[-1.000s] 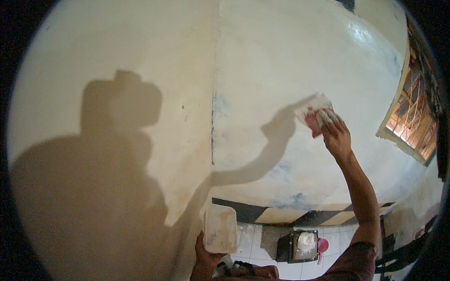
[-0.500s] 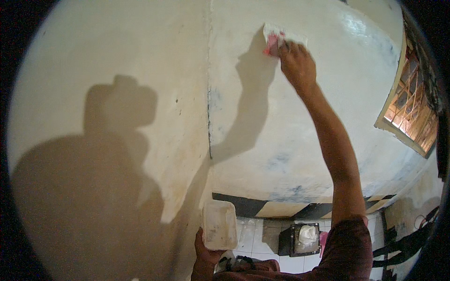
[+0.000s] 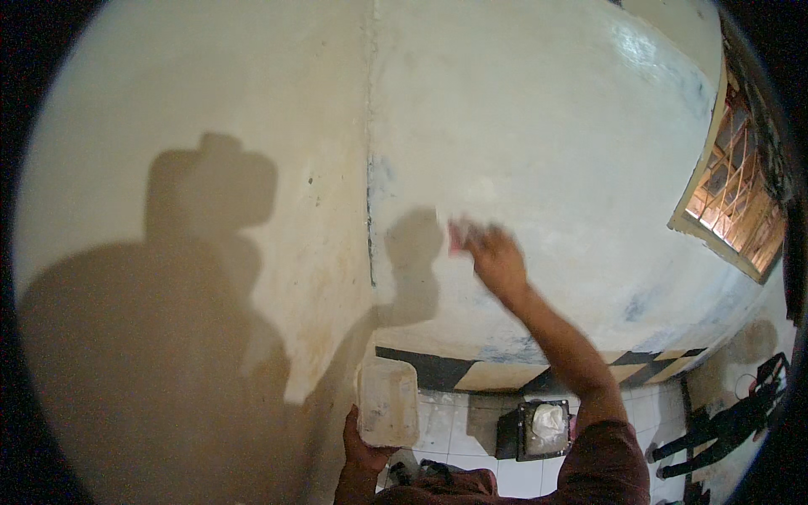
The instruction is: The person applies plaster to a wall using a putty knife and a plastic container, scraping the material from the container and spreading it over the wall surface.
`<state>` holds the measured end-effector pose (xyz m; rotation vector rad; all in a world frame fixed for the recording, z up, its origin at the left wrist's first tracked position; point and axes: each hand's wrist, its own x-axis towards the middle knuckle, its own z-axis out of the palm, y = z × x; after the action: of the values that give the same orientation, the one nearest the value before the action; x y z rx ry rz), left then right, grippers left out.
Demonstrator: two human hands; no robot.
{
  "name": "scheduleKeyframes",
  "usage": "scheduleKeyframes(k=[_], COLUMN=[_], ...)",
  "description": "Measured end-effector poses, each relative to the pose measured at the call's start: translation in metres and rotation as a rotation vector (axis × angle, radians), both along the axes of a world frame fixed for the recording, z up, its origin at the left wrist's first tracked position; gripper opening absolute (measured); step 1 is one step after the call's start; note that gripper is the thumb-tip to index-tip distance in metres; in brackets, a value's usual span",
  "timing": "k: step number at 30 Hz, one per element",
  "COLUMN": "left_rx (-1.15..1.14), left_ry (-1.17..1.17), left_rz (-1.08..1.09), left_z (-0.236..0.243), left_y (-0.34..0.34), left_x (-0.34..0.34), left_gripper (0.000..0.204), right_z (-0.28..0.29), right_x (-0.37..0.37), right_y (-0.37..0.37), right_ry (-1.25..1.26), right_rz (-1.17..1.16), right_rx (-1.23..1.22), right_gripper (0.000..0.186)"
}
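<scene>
My right hand point(image 3: 498, 257) is raised in front of the pale wall point(image 3: 581, 143), its fingers closed round a putty scraper point(image 3: 459, 236) with a red part. Motion smears the scraper, and I cannot tell whether its blade touches the wall. Low down by the corner, my left hand point(image 3: 364, 450) grips a shallow rectangular plastic tub point(image 3: 388, 404) by its near left edge. Whitish smears coat the tub's inside.
A dark square stand point(image 3: 522, 450) on the tiled floor point(image 3: 459, 438) bears a white lump point(image 3: 548, 421). Black and cream tiles point(image 3: 429, 368) edge the wall's foot. A barred window point(image 3: 734, 202) is at right; a person point(image 3: 728, 425) stands at far right.
My right hand has come down the wall and slightly left with the scraper. My left hand and the tub stay nearly in place. More of the person at far right now shows.
</scene>
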<state>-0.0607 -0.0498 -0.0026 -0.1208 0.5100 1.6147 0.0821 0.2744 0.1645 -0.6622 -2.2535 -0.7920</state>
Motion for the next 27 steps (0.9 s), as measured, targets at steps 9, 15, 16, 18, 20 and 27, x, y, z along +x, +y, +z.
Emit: scheduleKeyframes(k=[9,15,16,18,20,27], left_rx=[0.068,0.135,0.136,0.128,0.076,-0.082], left_ry=[-0.052,-0.078,-0.08,-0.065,-0.021,-0.008], left_rz=[0.007,0.046,0.023,-0.001,0.041,0.008], left_z=[0.001,-0.005,-0.001,0.004,-0.01,-0.007], left_y=[-0.003,-0.006,-0.005,-0.007,-0.006,-0.009], left_x=[0.006,0.003,0.004,0.001,-0.001,-0.006], left_gripper=[0.068,0.067,0.066,0.065,0.066,0.067], right_z=[0.265,0.041,-0.019,-0.119,-0.174,0.066], right_x=[-0.052,-0.084,-0.083,-0.078,-0.07,-0.091], right_y=[0.032,0.063,0.055,0.028,0.008,-0.004], right_ry=[0.304,0.18,0.177,0.018,-0.209,-0.026], right_rz=[-0.039,0.032,0.042,-0.025,-0.048,0.046], right_rx=[0.591,0.355,0.371,0.286,-0.098,-0.044], right_gripper=[0.021,0.026,0.033,0.048,0.048,0.05])
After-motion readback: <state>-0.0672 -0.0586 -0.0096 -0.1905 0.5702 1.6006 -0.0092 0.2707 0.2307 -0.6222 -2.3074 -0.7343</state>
